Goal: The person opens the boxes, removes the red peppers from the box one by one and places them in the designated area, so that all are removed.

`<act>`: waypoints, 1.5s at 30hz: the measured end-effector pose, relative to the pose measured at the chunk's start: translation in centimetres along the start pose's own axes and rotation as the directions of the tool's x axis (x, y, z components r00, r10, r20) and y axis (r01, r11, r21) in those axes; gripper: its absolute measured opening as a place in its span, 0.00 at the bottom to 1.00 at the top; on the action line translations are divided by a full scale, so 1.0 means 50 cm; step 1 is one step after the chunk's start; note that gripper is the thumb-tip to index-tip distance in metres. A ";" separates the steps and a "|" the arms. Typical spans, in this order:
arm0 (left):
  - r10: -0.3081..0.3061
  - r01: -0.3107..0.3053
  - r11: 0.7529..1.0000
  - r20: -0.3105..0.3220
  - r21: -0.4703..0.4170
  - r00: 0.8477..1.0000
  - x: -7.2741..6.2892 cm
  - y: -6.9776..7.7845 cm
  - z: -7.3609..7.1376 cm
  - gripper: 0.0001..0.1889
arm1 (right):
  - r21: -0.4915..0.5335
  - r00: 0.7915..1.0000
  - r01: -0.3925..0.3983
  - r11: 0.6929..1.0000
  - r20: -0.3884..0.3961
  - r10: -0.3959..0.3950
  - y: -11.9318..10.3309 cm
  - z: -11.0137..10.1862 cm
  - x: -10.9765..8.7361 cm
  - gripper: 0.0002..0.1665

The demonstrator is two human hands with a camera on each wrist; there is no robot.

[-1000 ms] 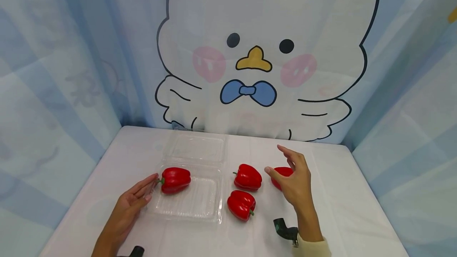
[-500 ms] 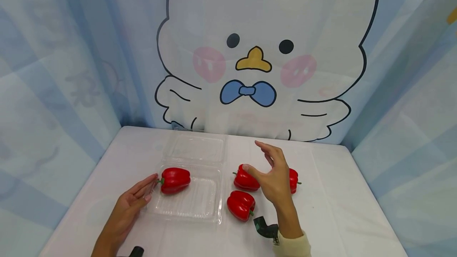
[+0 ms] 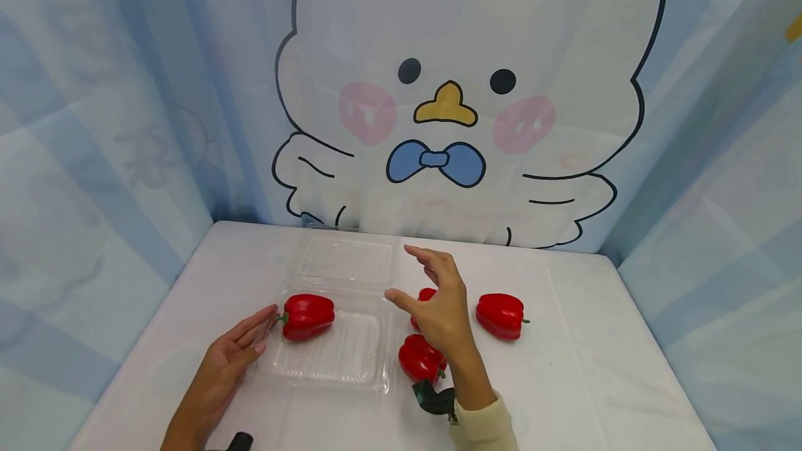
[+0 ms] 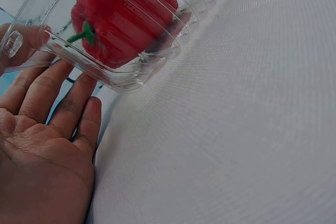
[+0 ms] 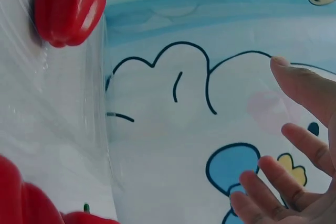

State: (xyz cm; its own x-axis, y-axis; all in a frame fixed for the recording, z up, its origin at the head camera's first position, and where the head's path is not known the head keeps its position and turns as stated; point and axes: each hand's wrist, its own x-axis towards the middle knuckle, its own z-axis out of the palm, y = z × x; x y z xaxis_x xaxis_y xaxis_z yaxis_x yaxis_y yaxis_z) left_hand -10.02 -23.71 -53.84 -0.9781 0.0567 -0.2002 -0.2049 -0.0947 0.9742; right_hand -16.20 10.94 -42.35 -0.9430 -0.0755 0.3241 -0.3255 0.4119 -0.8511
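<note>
A clear plastic clamshell container (image 3: pixel 341 367) lies with its lid folded back, a red bell pepper (image 3: pixel 308 317) in its left part. At the container's left edge, my left hand (image 3: pixel 228 360) holds the rim between thumb and fingers; through the clear wall the left wrist view shows a fingertip (image 4: pixel 29 45). My right hand (image 3: pixel 441 312) hovers right of the container, thumb and fingers spread apart, nothing between them. Below it, a second bell pepper (image 3: pixel 416 315) is partly hidden. A third bell pepper (image 3: pixel 421 358) lies nearer the front, another bell pepper (image 3: pixel 501 316) farther right.
The raised-ribbed lid (image 3: pixel 344 259) stretches toward the back of the white-covered table (image 3: pixel 583 367). Behind the table hangs a curtain (image 3: pixel 447 207) printed with a cartoon chick. A dark wrist mount (image 3: pixel 432 399) sits beside the right forearm.
My right hand has moved left, from over the rightmost bell pepper to over the one nearer the container, its fingers still spread. The left hand, container and peppers have stayed in place.
</note>
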 end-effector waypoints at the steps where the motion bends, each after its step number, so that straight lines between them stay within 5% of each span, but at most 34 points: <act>1: 0.000 0.000 1.000 0.001 0.001 1.000 0.000 0.000 0.000 0.37 | 0.003 1.000 -0.002 1.000 0.007 0.002 -0.002 0.005 0.001 0.43; 28: 0.029 -0.029 1.000 0.032 -0.008 0.999 0.002 -0.003 -0.008 0.35 | 0.067 0.978 -0.066 0.996 0.204 0.051 -0.035 0.167 0.003 0.41; 45: 0.110 -0.109 0.994 0.075 -0.013 0.991 0.001 -0.005 -0.011 0.33 | -0.019 0.945 -0.143 0.990 0.295 0.142 -0.018 0.242 -0.014 0.41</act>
State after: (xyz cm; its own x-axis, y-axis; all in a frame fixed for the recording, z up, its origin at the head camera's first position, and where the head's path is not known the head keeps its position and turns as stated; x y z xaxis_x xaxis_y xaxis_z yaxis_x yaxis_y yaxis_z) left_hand -10.04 -24.21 -54.17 -0.9892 0.1202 -0.0834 -0.0971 -0.1137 0.9888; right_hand -16.07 -0.38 -46.81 -0.9577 -0.2806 0.0634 -0.1860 0.4357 -0.8807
